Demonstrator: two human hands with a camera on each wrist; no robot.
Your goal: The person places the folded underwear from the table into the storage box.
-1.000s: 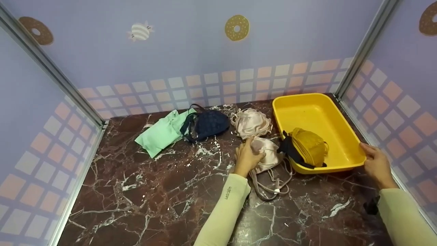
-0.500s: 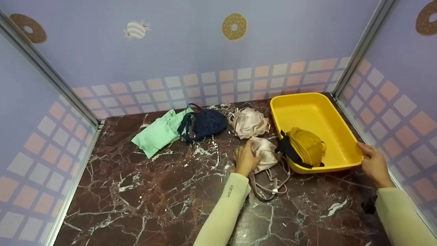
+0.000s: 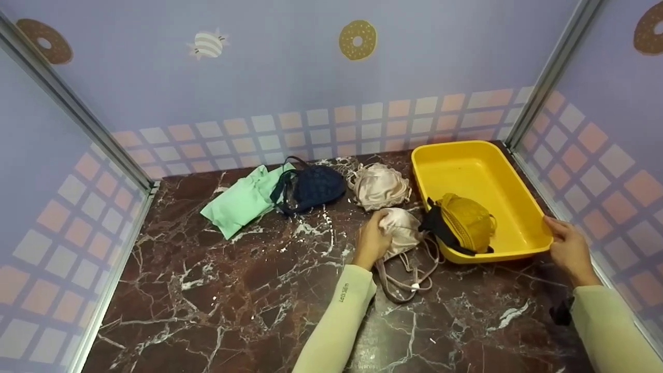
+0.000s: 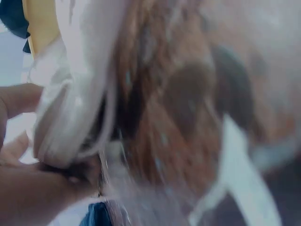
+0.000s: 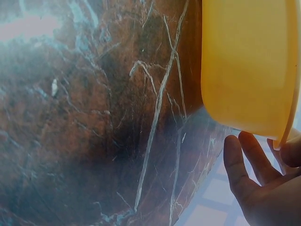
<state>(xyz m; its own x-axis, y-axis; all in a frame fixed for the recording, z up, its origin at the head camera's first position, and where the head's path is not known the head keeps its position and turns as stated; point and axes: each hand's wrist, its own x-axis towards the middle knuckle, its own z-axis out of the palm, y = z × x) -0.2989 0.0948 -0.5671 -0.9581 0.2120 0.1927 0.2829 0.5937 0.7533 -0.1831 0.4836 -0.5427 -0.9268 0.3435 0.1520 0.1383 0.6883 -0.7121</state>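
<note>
My left hand grips the left edge of a pale satin bra, whose straps trail toward me on the marble surface. In the left wrist view, thumb and fingers pinch the folded satin. At the right, my right hand holds the near right corner of a yellow plastic tub; in the right wrist view the thumb lies over the rim and the fingers are below it. A mustard bra with a black band lies in the tub, partly over its left rim.
Behind the held bra lies another pale satin bra. Left of it is a navy bra, its straps overlapping a mint green cloth. Patterned wall panels enclose the marble surface at the back and sides.
My left hand has lifted the near satin bra's left edge slightly, and its straps have shifted a little. My right hand stays on the tub's corner.
</note>
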